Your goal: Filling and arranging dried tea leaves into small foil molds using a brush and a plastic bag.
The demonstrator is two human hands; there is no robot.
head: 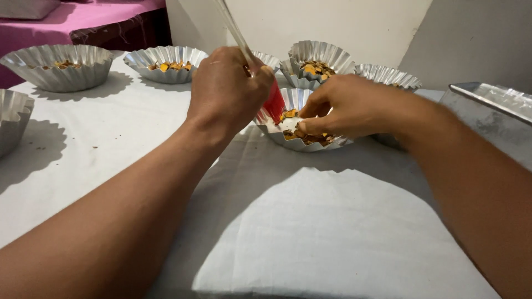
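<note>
Surface [332, 232]: covered with a white cloth, creased, with a few dark crumbs toward its left side; broad soft shadows lay across the near half.

Wall [332, 22]: plain, off-white, directly behind the far edge of the surface; a grey shaded panel [476, 39] met it on a slanting line further right.

Furniture: beyond the surface's far left corner stood a dark piece [133, 33] draped in a pink cloth [83, 14], a pale cushion-like shape upon it.

Light: fell from above and behind the viewer, bright on the cloth nearest the wall.
</note>
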